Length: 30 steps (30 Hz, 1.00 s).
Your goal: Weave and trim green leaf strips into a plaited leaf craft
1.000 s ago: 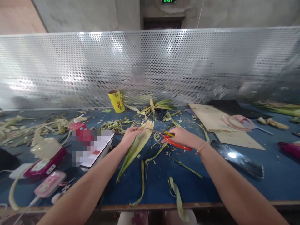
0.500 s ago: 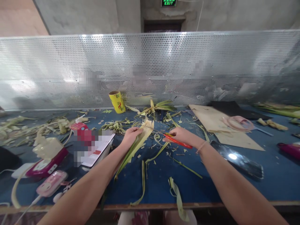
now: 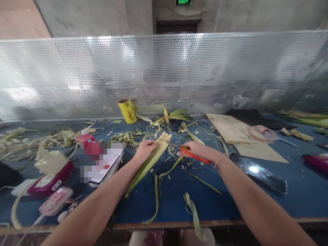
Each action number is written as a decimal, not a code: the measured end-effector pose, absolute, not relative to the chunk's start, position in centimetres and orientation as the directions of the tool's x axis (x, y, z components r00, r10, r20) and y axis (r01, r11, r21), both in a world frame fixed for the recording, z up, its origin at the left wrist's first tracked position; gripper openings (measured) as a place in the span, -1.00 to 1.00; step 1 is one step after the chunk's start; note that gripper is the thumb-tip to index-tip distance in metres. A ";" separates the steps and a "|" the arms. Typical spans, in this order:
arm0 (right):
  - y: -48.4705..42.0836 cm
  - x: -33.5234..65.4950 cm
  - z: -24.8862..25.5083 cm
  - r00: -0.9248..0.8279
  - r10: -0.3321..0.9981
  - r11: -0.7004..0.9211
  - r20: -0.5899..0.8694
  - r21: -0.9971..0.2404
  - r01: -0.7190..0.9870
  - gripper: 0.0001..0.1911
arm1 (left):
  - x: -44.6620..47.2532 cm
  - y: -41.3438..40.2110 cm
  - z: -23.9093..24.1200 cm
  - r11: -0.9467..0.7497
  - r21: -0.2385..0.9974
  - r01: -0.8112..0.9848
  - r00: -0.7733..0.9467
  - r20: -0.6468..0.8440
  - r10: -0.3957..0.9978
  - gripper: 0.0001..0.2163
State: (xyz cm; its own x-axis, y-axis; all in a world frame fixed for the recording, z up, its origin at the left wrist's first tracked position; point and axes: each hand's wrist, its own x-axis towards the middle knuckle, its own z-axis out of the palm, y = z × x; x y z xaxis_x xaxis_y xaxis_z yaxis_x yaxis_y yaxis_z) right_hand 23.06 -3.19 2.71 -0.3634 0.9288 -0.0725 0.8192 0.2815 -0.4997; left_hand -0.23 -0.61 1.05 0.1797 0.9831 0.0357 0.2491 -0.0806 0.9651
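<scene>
My left hand (image 3: pixel 145 149) pinches the top end of a long green-yellow leaf (image 3: pixel 148 162) that slants down toward the table's near edge. My right hand (image 3: pixel 199 151) is closed around red-handled scissors (image 3: pixel 191 154). Their thin blades point left and reach the leaf's upper tip just beyond my left fingers. Both hands hover low over the blue tabletop (image 3: pixel 225 201).
Leaf strips and trimmings (image 3: pixel 194 215) litter the table. A yellow roll (image 3: pixel 127 110) stands at the back by the perforated metal screen (image 3: pixel 77 75). A phone (image 3: pixel 258 172), tan board (image 3: pixel 238 133), pink ring (image 3: pixel 260 133), white box (image 3: pixel 107 164) and pink gadgets (image 3: pixel 52 203) lie around.
The leaf has been shifted slightly and the scissor blades have come in against its top end. Both hands stay in nearly the same place.
</scene>
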 end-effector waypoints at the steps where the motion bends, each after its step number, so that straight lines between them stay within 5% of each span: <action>1: -3.2 23.1 2.8 -0.346 0.934 0.254 -0.093 -0.510 0.822 -0.46 | -0.2 -0.6 1.1 -0.078 0.965 0.249 0.176 0.034 0.984 -0.69; 5: -3.5 23.1 3.5 -0.315 0.935 0.170 -0.162 -0.575 0.800 -0.45 | -0.4 -0.7 1.3 -0.048 0.970 0.238 0.172 0.006 0.985 -0.67; 12: -3.1 23.5 3.2 -0.403 0.914 0.326 -0.056 -0.493 0.807 -0.45 | -0.3 -0.7 1.7 -0.041 0.970 0.238 0.193 -0.005 0.981 -0.65; 18: -3.7 22.4 3.0 -0.481 0.876 0.383 -0.045 -0.542 0.748 -0.47 | 0.1 -0.9 1.1 -0.052 0.985 0.165 0.253 0.009 0.967 -0.67; 30: -3.4 22.9 3.0 -0.350 0.935 0.253 -0.062 -0.576 0.777 -0.44 | -0.3 -1.0 1.9 -0.069 0.968 0.243 0.298 -0.007 0.954 -0.63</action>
